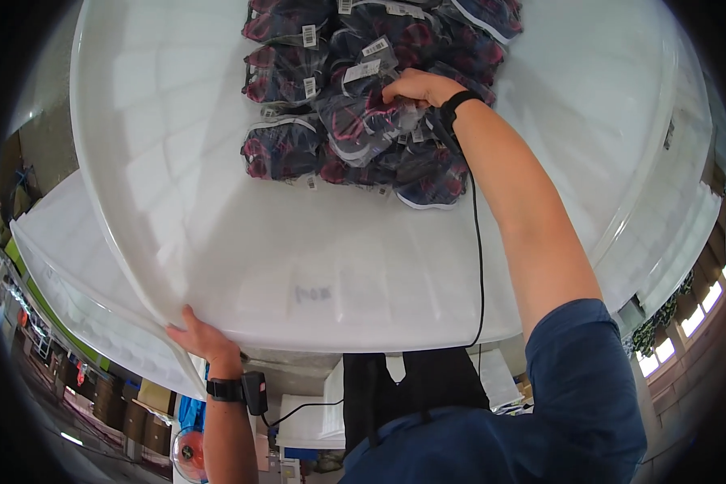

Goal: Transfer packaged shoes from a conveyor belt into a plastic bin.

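Shoes in clear bags lie in a pile on the far part of your white table, dark blue and pink with pale soles. At least six white labels show on the bags; barcodes are visible, but the print is too small to read. One faint, blurred dark scrawl sits on the table's near side. You can count three bundles down the pile's left column; the rest overlap too much for a sure total.

Your right hand reaches in from the right, fingers bent against a tilted bag atop the middle of the pile; you cannot tell whether they grip it. Your left hand is at the table's near left rim, thumb and one finger spread; the other fingers are hidden, so their hold cannot be told. You wear two black wristbands, one per wrist.
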A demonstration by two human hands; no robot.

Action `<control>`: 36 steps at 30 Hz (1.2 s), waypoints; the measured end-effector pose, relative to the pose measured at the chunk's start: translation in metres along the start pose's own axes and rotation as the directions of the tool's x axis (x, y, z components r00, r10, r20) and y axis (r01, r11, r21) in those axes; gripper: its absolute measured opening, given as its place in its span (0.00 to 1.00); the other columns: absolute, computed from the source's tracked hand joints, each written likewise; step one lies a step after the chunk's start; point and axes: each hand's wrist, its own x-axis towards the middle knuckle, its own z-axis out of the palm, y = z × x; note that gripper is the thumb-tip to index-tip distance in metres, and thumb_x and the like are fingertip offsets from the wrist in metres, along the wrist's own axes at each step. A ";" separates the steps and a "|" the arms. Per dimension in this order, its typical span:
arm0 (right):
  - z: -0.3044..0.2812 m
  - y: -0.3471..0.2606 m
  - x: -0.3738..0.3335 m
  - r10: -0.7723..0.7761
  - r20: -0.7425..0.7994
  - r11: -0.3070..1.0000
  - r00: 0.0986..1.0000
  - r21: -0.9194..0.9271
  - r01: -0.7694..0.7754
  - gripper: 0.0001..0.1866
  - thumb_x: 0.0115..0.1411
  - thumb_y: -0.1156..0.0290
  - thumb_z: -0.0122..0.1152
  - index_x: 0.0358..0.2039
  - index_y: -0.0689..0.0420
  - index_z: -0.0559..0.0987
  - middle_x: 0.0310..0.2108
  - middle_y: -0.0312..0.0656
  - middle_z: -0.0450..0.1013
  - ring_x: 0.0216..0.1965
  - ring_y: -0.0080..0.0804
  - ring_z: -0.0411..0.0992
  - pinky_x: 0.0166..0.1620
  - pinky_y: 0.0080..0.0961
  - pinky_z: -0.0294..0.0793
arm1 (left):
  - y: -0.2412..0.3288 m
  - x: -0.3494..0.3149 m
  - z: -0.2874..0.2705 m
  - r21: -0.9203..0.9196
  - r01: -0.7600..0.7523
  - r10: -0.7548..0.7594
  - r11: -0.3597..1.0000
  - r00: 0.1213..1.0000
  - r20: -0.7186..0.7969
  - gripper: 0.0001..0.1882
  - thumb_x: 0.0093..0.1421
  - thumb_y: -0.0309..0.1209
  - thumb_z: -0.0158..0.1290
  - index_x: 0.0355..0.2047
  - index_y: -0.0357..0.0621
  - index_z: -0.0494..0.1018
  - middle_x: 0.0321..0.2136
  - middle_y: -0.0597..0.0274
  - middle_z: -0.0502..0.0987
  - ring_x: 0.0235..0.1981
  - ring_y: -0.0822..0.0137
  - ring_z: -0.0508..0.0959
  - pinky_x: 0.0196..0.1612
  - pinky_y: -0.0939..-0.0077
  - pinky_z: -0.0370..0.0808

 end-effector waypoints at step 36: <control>0.171 0.236 -0.454 -0.556 -0.644 0.733 0.525 -0.083 0.675 0.21 0.58 0.58 0.66 0.47 0.55 0.77 0.32 0.44 0.79 0.37 0.46 0.79 0.41 0.41 0.77 | -0.041 0.106 -0.028 0.372 -0.166 -0.064 0.913 0.843 0.534 0.37 0.61 0.51 0.59 0.58 0.34 0.65 0.50 0.45 0.77 0.47 0.49 0.79 0.44 0.46 0.79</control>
